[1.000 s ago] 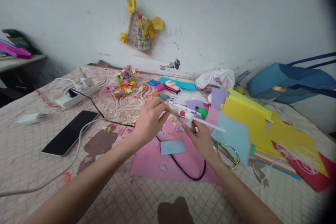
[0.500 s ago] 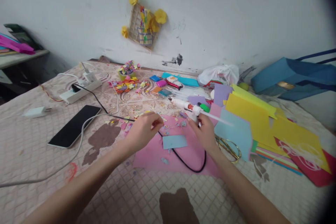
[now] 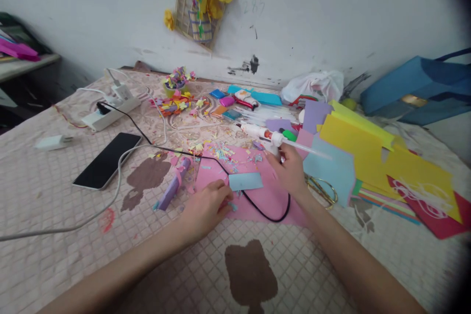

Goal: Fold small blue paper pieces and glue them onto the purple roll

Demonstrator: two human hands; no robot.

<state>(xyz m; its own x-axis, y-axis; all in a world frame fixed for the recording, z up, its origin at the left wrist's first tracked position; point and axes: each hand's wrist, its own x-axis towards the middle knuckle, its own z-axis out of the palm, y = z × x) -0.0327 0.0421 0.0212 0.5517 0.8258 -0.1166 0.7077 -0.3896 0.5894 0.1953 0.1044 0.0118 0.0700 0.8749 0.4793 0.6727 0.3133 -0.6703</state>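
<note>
My right hand (image 3: pixel 292 169) is wrapped round the handle of a white hot glue gun (image 3: pixel 255 130). Its nozzle points left, and a clear glue stick (image 3: pixel 309 149) juts from its back end. My left hand (image 3: pixel 206 208) is low over the pink sheet (image 3: pixel 217 159), fingers curled, right at the left end of a light blue paper strip (image 3: pixel 250 181). Whatever those fingers hold, if anything, is hidden. The gun's black cord (image 3: pixel 267 216) loops over the sheet and passes by the strip. A purple rolled paper piece with a pink band (image 3: pixel 174 185) lies left of the sheet.
Paper scraps (image 3: pixel 222 151) litter the sheet's far part. Left are a phone (image 3: pixel 108 161), a power strip (image 3: pixel 110 114) and a white cable (image 3: pixel 119 171). Gold-handled scissors (image 3: pixel 324 191) and coloured sheets (image 3: pixel 349 142) lie right. A small pot of paper flowers (image 3: pixel 174 87) stands at the back.
My left hand has moved down toward me, to the blue strip's left end, uncovering the purple piece. My right hand keeps its grip on the glue gun. The view has tilted down slightly.
</note>
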